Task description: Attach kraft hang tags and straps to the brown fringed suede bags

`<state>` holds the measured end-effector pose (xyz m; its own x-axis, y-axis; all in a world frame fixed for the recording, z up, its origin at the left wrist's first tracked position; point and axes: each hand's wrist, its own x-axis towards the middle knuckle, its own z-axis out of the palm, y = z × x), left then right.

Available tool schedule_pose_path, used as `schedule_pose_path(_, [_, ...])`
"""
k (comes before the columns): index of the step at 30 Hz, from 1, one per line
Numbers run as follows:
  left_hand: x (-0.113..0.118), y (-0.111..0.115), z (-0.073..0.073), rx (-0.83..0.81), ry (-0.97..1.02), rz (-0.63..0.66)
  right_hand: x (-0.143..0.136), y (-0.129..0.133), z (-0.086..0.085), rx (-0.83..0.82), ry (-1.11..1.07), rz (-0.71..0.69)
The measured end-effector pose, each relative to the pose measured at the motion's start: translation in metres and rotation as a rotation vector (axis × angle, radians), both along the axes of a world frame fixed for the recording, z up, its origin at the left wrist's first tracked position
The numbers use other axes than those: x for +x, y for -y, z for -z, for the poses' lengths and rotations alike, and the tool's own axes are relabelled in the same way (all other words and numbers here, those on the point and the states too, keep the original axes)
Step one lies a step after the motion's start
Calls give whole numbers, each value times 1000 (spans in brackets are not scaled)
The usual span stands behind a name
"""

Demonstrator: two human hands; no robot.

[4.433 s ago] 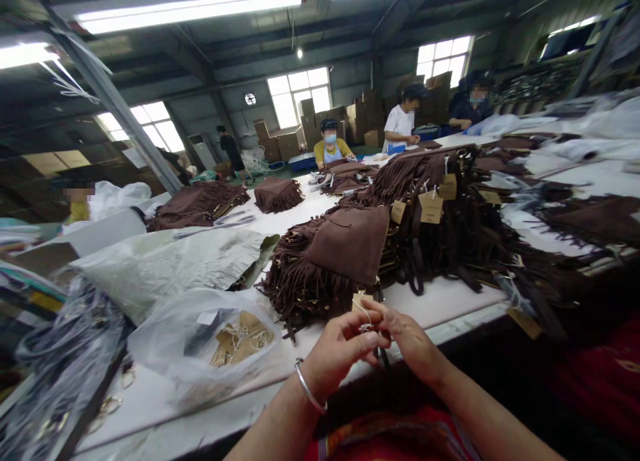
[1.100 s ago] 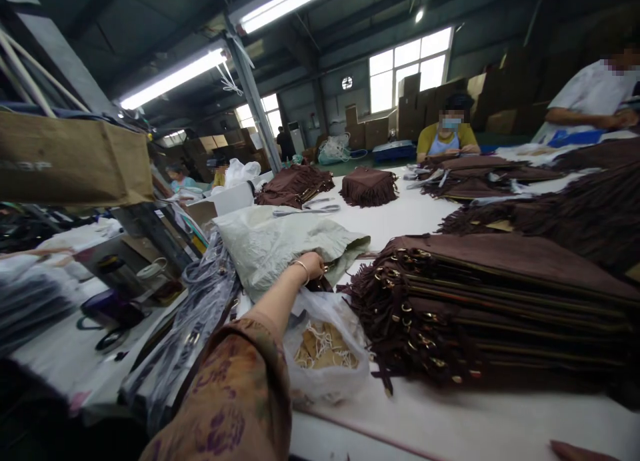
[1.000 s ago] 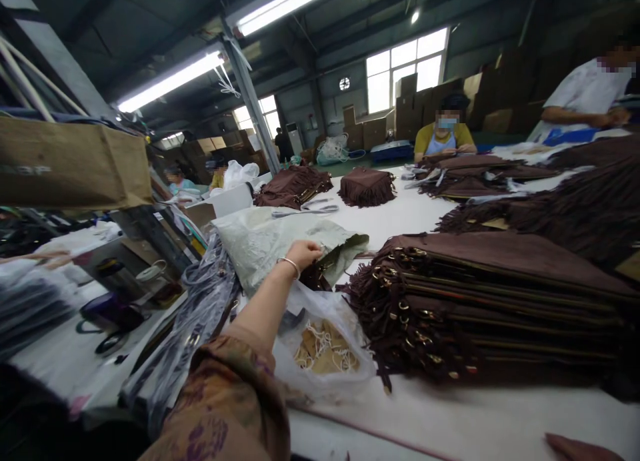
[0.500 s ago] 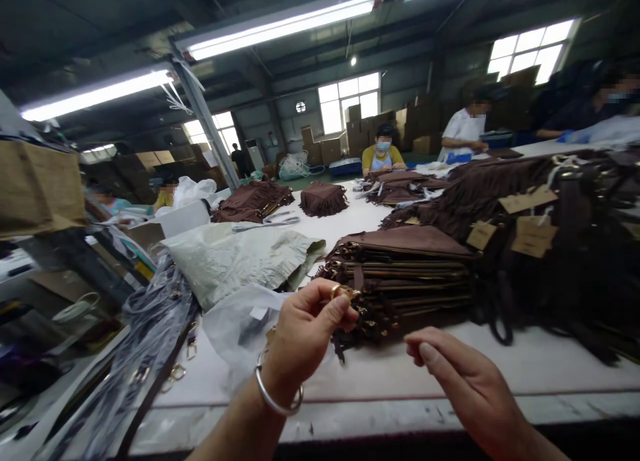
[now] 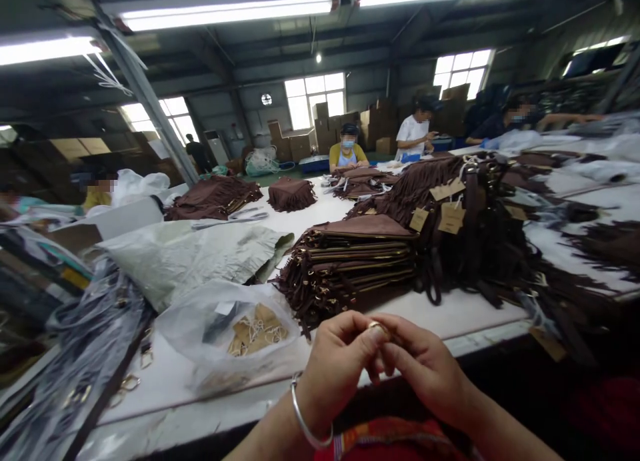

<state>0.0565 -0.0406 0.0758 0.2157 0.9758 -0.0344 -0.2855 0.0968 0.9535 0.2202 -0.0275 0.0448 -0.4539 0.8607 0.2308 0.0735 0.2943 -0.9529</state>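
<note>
My left hand [image 5: 337, 364], with a silver bangle at the wrist, is closed in a pinch on a small gold metal ring [image 5: 379, 326]. Against it my right hand [image 5: 427, 364] is closed too, thumb and fingertips meeting the same gold piece, most of which the fingers hide. Just beyond the hands stands a stack of brown fringed bags [image 5: 357, 254] with gold zips and fittings. To the left lies a clear plastic bag [image 5: 193, 334] containing kraft paper tags [image 5: 260, 331] with white strings.
Plastic-wrapped straps [image 5: 85, 354] and loose gold buckles [image 5: 131, 382] lie at the left table edge. A heap of tagged brown bags [image 5: 470, 228] fills the right side. A pale crinkled sheet [image 5: 190, 254] lies behind the plastic bag. Co-workers [image 5: 349, 153] sit across the table.
My right hand has come in from the right to meet the left at the gold ring. Both hands now sit lower and closer to my body. The view has turned right.
</note>
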Motion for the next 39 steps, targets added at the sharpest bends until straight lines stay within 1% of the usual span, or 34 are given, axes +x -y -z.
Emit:
schedule_pose_path(2, [-4,-1,3,12,-137,-42,-2,0,5,76,95,73])
schedule_pose_path(5, [-13,-4,8,102,-421,-137,-3,-4,11,270,232,169])
schedule_pose_path(7, [-19,-7,12,126,-532,-165,-4,-7,13,377,280,208])
schedule_pose_path(9, [-23,-9,16,61,-497,-144,-5,-9,14,483,322,217])
schedule_pose_path(12, [-28,-11,22,-73,-309,-107,-8,-9,12,598,382,206])
schedule_pose_path(15, [-31,-12,25,-145,-178,-69,-11,-8,9,622,404,191])
schedule_pose_path(19, [-36,-12,27,-186,-99,-15,-15,-7,6,647,401,171])
schedule_pose_path(22, [-39,-12,29,-175,-105,-17,-18,-8,7,670,403,170])
schedule_pose_path(26, [-39,-11,29,-151,-144,-51,-22,-10,12,690,478,173])
schedule_pose_path(29, [-38,-12,28,-172,-162,-65,-23,-12,16,689,507,144])
schedule_pose_path(31, [-38,-14,29,-189,-176,-72,-23,-13,18,718,503,141])
schedule_pose_path(35, [-33,-21,35,-195,-190,-77,-22,-17,23,774,496,166])
schedule_pose_path(39, [-21,-24,40,-193,-229,-89,-21,-20,29,773,450,233])
